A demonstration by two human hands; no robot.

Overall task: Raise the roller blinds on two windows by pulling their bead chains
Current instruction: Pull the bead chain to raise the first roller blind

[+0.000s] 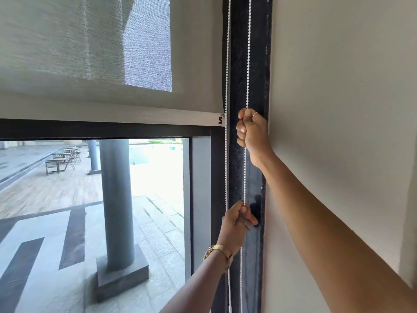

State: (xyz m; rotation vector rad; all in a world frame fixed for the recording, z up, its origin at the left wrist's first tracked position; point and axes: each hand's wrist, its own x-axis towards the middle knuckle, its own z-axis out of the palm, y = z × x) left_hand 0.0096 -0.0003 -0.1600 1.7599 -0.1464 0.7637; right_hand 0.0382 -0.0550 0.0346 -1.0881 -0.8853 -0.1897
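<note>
Two bare hands are gripping the same strand of a white bead chain [247, 64] that is hanging in front of the dark window frame [239, 154], just left of a plain wall [338, 86]. The right hand [251, 134], wearing a thin ring, is clenching the right-hand strand in a fist at about the level of the blind's bottom rail. The left hand [237, 222], wearing a gold bracelet [217, 253] at the wrist, is pinching that strand lower down between thumb and fingers, and the strand is running nearly straight between the two hands. The second strand of the chain loop is hanging free just to the left, alongside the blind's edge. The grey roller blind [90, 53] is covering the upper part of the window, its bottom rail [135, 115] sitting beside the right fist. Below the rail, the glass is showing a paved terrace with a round column [116, 199] and outdoor tables [61, 159].
</note>
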